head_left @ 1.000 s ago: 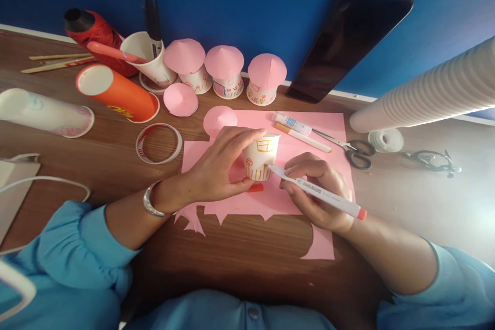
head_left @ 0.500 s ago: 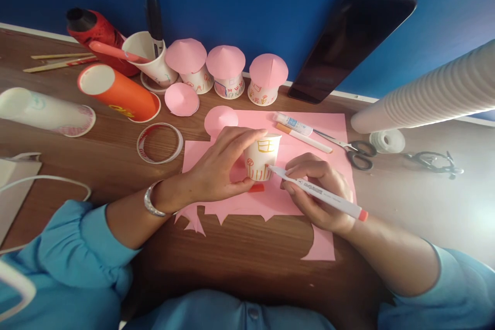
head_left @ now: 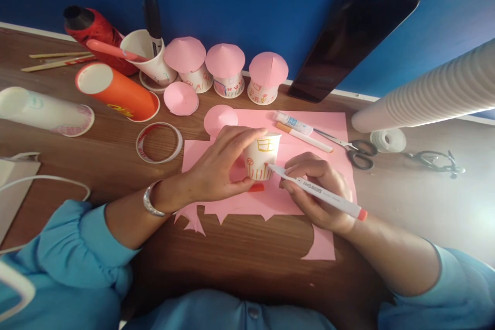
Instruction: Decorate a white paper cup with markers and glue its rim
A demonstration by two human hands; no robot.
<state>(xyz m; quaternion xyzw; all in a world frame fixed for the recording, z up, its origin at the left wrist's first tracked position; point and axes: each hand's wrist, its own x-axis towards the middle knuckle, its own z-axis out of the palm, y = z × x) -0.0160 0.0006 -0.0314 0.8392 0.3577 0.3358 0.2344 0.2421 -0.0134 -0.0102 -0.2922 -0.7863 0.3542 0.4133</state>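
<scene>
My left hand (head_left: 218, 167) grips a small white paper cup (head_left: 263, 149) by its rim and base, with the thumb below and fingers on top. A yellow window and red-orange flowers and stems are drawn on the cup's side. Between the fingers of my right hand (head_left: 319, 191) is a white marker (head_left: 332, 200) with a red end, its tip touching the cup near the stems. Under the cup lies a red-orange marker cap (head_left: 256, 187) on pink paper (head_left: 286, 201). Just behind my left hand sits a pink paper cone (head_left: 221, 119).
Several decorated cups with pink cone tops (head_left: 225, 60) stand along the blue wall. Scissors (head_left: 361, 153), a glue stick (head_left: 293, 122) and an orange-capped marker (head_left: 305, 137) lie to the right. A tape roll (head_left: 159, 143), an orange cup (head_left: 119, 94) and a phone (head_left: 350, 41) are around.
Both hands keep nearly the same position. The marker tip stays at the stems on the cup, and the camera view shifts very slightly.
</scene>
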